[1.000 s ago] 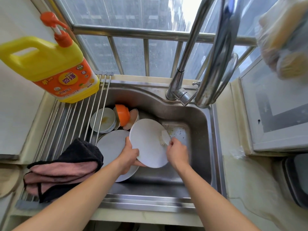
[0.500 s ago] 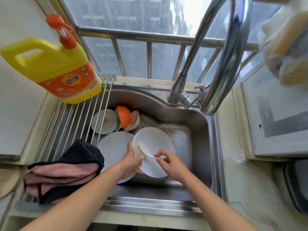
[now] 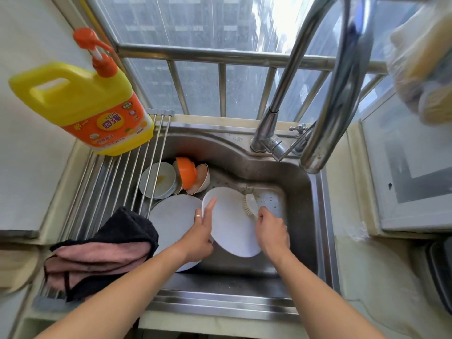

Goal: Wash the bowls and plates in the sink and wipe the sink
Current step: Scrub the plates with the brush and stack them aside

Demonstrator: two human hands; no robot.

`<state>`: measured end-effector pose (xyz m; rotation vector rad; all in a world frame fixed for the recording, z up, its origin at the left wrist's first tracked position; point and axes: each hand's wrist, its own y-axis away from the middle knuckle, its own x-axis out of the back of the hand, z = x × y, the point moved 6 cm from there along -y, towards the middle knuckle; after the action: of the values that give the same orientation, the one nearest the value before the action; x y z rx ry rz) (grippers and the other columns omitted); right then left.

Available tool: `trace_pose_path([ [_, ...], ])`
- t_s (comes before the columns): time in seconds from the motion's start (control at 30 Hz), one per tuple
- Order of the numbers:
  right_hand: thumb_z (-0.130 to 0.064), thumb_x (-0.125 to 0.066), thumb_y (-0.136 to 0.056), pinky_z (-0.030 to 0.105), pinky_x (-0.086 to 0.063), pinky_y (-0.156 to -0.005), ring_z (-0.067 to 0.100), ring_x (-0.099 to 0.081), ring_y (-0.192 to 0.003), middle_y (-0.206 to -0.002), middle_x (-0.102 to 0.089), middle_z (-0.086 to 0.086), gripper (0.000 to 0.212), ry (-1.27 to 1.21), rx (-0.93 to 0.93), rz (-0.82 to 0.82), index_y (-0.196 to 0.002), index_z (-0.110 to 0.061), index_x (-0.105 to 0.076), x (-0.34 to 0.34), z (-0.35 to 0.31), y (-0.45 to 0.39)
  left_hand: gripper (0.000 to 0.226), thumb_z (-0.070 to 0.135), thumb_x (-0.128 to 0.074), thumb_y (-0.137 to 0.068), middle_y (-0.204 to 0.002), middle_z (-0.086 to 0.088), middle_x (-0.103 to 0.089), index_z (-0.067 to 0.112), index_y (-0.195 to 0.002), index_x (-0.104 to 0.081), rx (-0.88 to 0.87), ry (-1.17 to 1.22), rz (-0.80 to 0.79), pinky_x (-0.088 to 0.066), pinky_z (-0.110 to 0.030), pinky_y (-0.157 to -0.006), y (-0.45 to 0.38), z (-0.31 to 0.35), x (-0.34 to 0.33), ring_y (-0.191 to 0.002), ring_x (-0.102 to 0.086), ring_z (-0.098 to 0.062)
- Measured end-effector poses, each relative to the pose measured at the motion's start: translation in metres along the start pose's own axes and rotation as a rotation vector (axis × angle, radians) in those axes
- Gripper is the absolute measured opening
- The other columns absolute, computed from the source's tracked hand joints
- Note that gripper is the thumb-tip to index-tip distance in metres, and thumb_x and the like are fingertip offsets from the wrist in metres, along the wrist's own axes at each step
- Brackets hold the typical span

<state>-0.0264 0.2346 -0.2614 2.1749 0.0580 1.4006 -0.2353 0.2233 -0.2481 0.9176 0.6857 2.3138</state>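
Scrubbing was under way at the centre of the frame: the left hand [image 3: 200,231] held the white plate [image 3: 232,223] tilted above the sink [image 3: 305,216], index finger laid straight along the plate's upper-left rim, the rest of the grip curled at the edge. The right hand [image 3: 271,231] pinched the handle of a small scrub brush [image 3: 250,204], bristles against the plate's upper-right edge. A second plate [image 3: 173,216] lay flat in the basin just left of the held one, partly beneath the left hand. Further up and left sat a pale bowl [image 3: 159,179], an orange bowl [image 3: 187,172] tipped on its side and a beige bowl [image 3: 201,178] behind it, all looking unwashed. The tap spout [image 3: 315,155] hung at upper right with no water visibly running. Risk here, as a judgement: a wet or soapy plate held mostly by its rim could slip under a hard brush stroke and strike the plate below or the steel wall. A wide stroke could also carry the brush off the rim. At lower left a folded cloth [image 3: 102,248] rested on the drying rack [image 3: 117,179], below the yellow detergent bottle [image 3: 80,106].
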Motion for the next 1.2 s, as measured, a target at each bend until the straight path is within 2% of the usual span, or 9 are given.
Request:
trace_pose_path([
  [0.1, -0.016, -0.038, -0.101, 0.031, -0.035, -0.05, 0.021, -0.051, -0.066, -0.078, -0.056, 0.003, 0.016, -0.076, -0.014, -0.043, -0.093, -0.019, -0.051, 0.004, 0.003, -0.002, 0.098, -0.003, -0.069, -0.081, -0.145, -0.006, -0.021, 0.054, -0.147, -0.024, -0.082, -0.254, 0.316, -0.053, -0.039, -0.094, 0.0, 0.011, 0.008, -0.117, -0.053, -0.035],
  [0.2, -0.019, -0.041, -0.1, 0.034, -0.048, -0.053, 0.023, -0.057, -0.07, -0.081, -0.059, 0.002, 0.016, -0.125, -0.036, -0.077, -0.091, -0.022, -0.053, 0.005, 0.009, -0.001, 0.059, -0.004, -0.073, -0.064, -0.145, -0.015, -0.038, 0.031, -0.111, -0.069, -0.212, -0.676, 0.578, -0.043, -0.051, -0.102, -0.003, 0.035, 0.012, -0.136, -0.04, -0.042],
  [0.3, -0.022, -0.043, -0.1, 0.038, -0.051, -0.061, 0.025, -0.059, -0.073, -0.082, -0.06, 0.002, 0.015, -0.172, -0.059, -0.116, -0.091, -0.022, -0.056, 0.008, 0.016, 0.002, 0.021, 0.007, -0.081, -0.061, -0.107, -0.011, -0.07, 0.021, -0.074, -0.072, -0.617, -0.985, 0.462, -0.049, -0.045, -0.096, -0.004, 0.058, -0.014, -0.106, -0.066, -0.035],
  [0.4, -0.027, -0.046, -0.099, 0.038, -0.053, -0.065, 0.023, -0.06, -0.073, -0.082, -0.06, 0.0, 0.015, -0.196, -0.045, -0.128, -0.091, -0.027, -0.059, 0.014, 0.019, 0.007, 0.03, 0.01, -0.087, -0.048, -0.063, 0.001, -0.06, 0.022, -0.061, -0.062, -0.621, -1.037, 0.245, -0.047, -0.028, -0.051, -0.003, 0.056, -0.026, -0.055, -0.06, -0.022],
  [0.47, -0.03, -0.05, -0.098, 0.04, -0.056, -0.065, 0.023, -0.063, -0.074, -0.084, -0.064, 0.0, 0.011, -0.262, -0.004, -0.01, -0.094, -0.031, -0.061, 0.026, 0.017, 0.011, 0.028, 0.01, -0.084, -0.05, -0.062, 0.002, -0.06, 0.022, -0.063, -0.062, -0.518, -0.915, 0.257, -0.042, -0.027, -0.045, -0.003, 0.054, -0.017, -0.054, -0.062, -0.022],
  [0.6, -0.024, -0.056, -0.098, 0.032, -0.047, -0.064, 0.015, -0.059, -0.076, -0.086, -0.059, -0.002, 0.015, -0.437, 0.13, 0.352, -0.107, -0.028, -0.068, 0.063, 0.005, 0.02, 0.007, 0.022, -0.067, -0.071, -0.072, 0.001, -0.066, 0.022, -0.077, -0.07, -0.288, -0.461, 0.443, -0.045, -0.033, -0.06, -0.007, 0.057, 0.027, -0.071, -0.062, -0.024],
  [0.77, -0.016, -0.057, -0.099, 0.029, -0.047, -0.071, 0.013, -0.06, -0.082, -0.093, -0.066, -0.003, 0.016, -0.584, 0.173, 0.496, -0.11, -0.023, -0.066, 0.07, 0.003, 0.03, 0.007, 0.03, -0.075, -0.068, -0.066, 0.011, -0.067, 0.031, -0.073, -0.07, -0.222, 0.029, 0.38, -0.048, -0.03, -0.061, -0.007, 0.053, 0.047, -0.067, -0.063, -0.01],
  [0.93, -0.02, -0.055, -0.1, 0.028, -0.046, -0.06, 0.016, -0.059, -0.071, -0.079, -0.062, -0.006, 0.013, -0.66, 0.07, 0.394, -0.107, -0.027, -0.063, 0.053, 0.014, 0.034, 0.044, 0.016, -0.087, -0.076, -0.107, 0.004, -0.075, 0.022, -0.116, -0.07, 0.009, 0.707, 0.479, -0.06, -0.038, -0.083, -0.006, 0.013, 0.047, -0.098, -0.071, -0.017],
  [1.2, -0.027, -0.057, -0.092, 0.031, -0.047, -0.065, 0.015, -0.059, -0.071, -0.071, -0.063, -0.006, 0.011, -0.571, 0.052, -0.028, -0.089, -0.025, -0.066, 0.007, -0.019, 0.026, 0.061, 0.022, -0.089, -0.066, -0.112, 0.003, -0.072, 0.031, -0.119, -0.061, 0.248, 0.662, 0.311, -0.057, -0.052, -0.09, -0.011, -0.036, 0.015, -0.104, -0.068, -0.024],
])
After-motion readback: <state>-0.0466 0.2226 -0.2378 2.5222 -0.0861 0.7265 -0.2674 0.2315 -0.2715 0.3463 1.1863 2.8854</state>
